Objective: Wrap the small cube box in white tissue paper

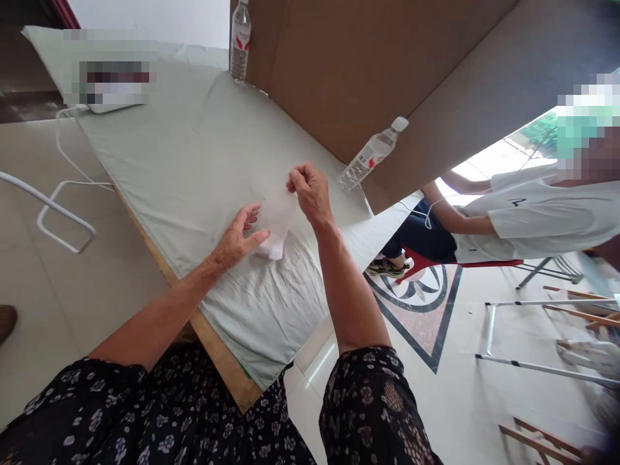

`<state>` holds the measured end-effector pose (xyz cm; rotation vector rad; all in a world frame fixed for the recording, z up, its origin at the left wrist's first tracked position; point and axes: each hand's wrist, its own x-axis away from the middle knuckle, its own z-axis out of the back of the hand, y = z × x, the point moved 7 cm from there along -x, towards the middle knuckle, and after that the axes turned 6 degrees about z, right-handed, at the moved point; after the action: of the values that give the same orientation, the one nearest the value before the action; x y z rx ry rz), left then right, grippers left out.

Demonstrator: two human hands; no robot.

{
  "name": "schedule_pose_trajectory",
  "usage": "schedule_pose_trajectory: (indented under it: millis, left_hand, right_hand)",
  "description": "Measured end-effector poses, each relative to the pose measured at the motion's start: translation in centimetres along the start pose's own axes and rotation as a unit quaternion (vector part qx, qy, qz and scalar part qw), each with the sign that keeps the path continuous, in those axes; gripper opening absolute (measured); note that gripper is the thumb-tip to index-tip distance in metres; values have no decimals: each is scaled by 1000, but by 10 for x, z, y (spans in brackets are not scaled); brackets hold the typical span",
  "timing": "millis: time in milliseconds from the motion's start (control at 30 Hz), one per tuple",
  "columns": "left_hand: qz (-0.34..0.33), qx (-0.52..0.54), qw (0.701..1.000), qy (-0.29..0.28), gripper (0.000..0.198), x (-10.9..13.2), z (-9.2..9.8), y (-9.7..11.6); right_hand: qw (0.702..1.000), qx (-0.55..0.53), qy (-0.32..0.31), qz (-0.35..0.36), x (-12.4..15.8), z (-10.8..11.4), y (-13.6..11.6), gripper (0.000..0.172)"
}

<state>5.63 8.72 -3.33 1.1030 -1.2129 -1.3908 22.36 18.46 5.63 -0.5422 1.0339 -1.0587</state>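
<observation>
A small piece of thin white fabric [277, 223] lies over the pale green cloth [194, 161] that covers the table. My right hand [310, 190] is closed in a pinch on the fabric's upper end and holds it raised. My left hand [238, 237] rests on the cloth beside the fabric, fingers apart, with thumb and forefinger touching its lower left edge. The lower end of the fabric looks folded or bunched on the cloth.
Two plastic water bottles stand against a brown cardboard wall: one far off [240, 40], one near my right hand [372, 154]. A white device [113, 103] with a cable lies at the far left. Another person [527, 216] sits on a red chair beyond the table's right edge.
</observation>
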Motion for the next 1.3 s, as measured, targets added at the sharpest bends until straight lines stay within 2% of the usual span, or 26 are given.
schedule_pose_trajectory:
  millis: [67, 133, 200, 267, 300, 333, 400, 467, 533, 600, 700, 767, 900, 1000, 1100, 1200, 1300]
  left_hand:
    - [18, 19, 1000, -14, 64, 0, -2, -3]
    - [45, 20, 998, -35, 57, 0, -5, -8]
    - [62, 21, 997, -41, 53, -1, -6, -12]
    - [59, 23, 998, -25, 47, -3, -4, -13]
    - [55, 23, 998, -16, 45, -3, -3, -14]
    - [54, 20, 998, -12, 43, -4, -3, -14]
    - [55, 12, 998, -17, 41, -4, -4, -15]
    - [58, 4, 998, -20, 40, -3, -5, -14]
    - [43, -13, 999, -12, 42, -2, -6, -9]
    - [19, -42, 999, 5, 44, -1, -4, -4]
    - [-1, -80, 996, 38, 41, -3, -2, 1]
    - [1, -87, 995, 52, 35, -4, -1, 3]
    - [-12, -112, 991, 70, 27, -7, -1, 8]
    - [-21, -134, 986, 98, 14, -7, 5, 12]
    - [-10, -159, 972, 174, 9, -5, 22, 12]
    - [-11, -207, 945, 253, 12, -4, 42, 14]
    - [20, -234, 935, 265, 15, -7, 55, 5]
  right_hand:
    - [999, -21, 17, -39, -7, -1, 24, 17]
    - [992, -37, 68, -103, -4, 5, 49, 14]
    - [975, -43, 153, -155, 14, 20, 66, 16]
    - [962, -38, 208, -172, 40, 34, 66, 18]
    - [965, -37, 201, -163, 52, 36, 60, 19]
    - [974, -36, 168, -147, 63, 34, 50, 20]
    - [991, -11, 69, -117, 82, 20, 26, 27]
    - [993, 81, 12, -87, 94, 6, 3, 35]
    - [980, 189, -15, -63, 98, -6, -12, 40]
    - [962, 264, -35, -62, 96, -14, -14, 39]
    - [952, 289, -58, -83, 94, -15, -2, 21]
    - [958, 268, -38, -94, 96, -9, 6, 15]
    - [978, 176, 46, -105, 107, 3, 13, 18]
    - [986, 114, 78, -89, 112, 2, 14, 20]
    - [985, 89, 119, -92, 116, 10, 22, 21]
    - [976, 86, 149, -135, 119, 21, 40, 21]
    - [967, 123, 137, -175, 120, 26, 56, 19]
